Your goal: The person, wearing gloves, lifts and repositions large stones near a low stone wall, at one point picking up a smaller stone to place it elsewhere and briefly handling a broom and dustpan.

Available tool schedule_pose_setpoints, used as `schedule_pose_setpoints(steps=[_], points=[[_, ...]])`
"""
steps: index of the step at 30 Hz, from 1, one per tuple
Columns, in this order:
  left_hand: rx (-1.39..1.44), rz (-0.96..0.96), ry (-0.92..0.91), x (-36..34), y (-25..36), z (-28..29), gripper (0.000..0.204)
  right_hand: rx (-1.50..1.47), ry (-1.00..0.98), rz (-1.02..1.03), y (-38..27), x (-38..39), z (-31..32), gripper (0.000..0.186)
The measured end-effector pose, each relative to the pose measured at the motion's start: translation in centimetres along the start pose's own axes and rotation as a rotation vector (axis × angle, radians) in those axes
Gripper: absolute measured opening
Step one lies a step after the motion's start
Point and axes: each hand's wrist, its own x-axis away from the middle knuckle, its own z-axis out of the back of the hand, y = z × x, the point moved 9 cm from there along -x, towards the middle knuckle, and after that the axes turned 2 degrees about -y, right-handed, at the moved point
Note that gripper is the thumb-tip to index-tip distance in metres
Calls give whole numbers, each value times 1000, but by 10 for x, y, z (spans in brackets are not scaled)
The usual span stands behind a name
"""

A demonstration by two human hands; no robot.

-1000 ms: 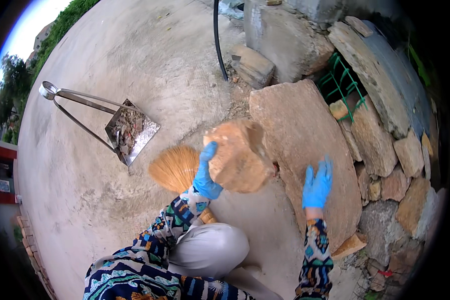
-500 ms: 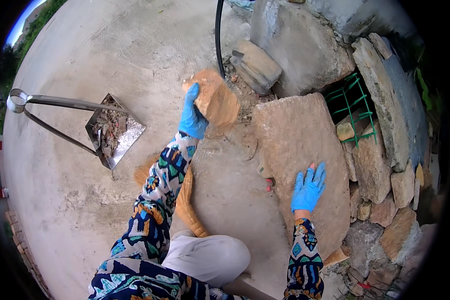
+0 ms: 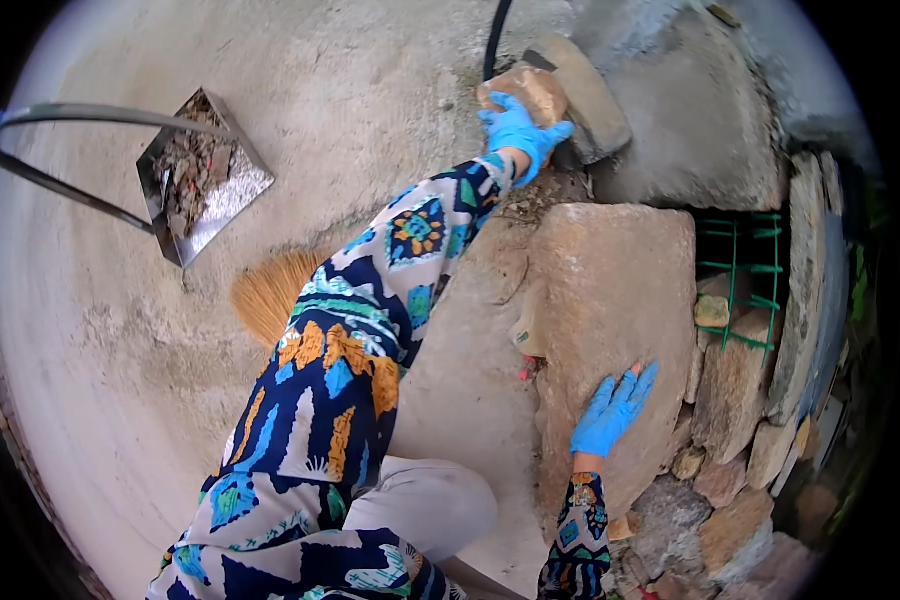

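Note:
My left hand (image 3: 522, 132), in a blue glove, reaches far forward with its fingers round a tan stone (image 3: 532, 93). That stone is right beside a greyish block (image 3: 588, 105), close to a black hose (image 3: 497, 38); whether they touch I cannot tell. Flat on a large stone slab (image 3: 610, 290) rests my right hand (image 3: 612, 412), also gloved in blue, with its fingers stretched out and nothing in them. One bare fingertip shows through that glove. Behind my left forearm the straw broom (image 3: 273, 292) is partly hidden.
A metal dustpan (image 3: 255, 185) with a long handle holds debris on the concrete ground (image 3: 100, 330), at the left. Green wire mesh (image 3: 735, 285) covers a dark gap right of the slab. Rough stones (image 3: 738, 530) are stacked at the right; a big boulder (image 3: 685, 120) stands ahead.
My left hand has carried the tan stone forward and to the right, up to the greyish block. My right hand stays on the slab. The view has shifted a little.

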Motion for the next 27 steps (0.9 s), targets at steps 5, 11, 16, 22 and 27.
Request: schedule_pose_setpoints(steps=[5, 11, 16, 22, 27], points=[[14, 35, -73, 17, 9, 18, 122, -241, 34, -28, 3, 0, 1, 44], [15, -70, -85, 8, 5, 11, 124, 28, 10, 26, -3, 2, 5, 44], [155, -242, -226, -17, -6, 13, 115, 16, 0, 10, -5, -4, -1, 44], [-197, -147, -67, -20, -31, 37, 102, 15, 25, -63, 4, 1, -5, 46], [-439, -450, 565, 76, 4, 111, 103, 40, 68, -83, 21, 1, 4, 47]])
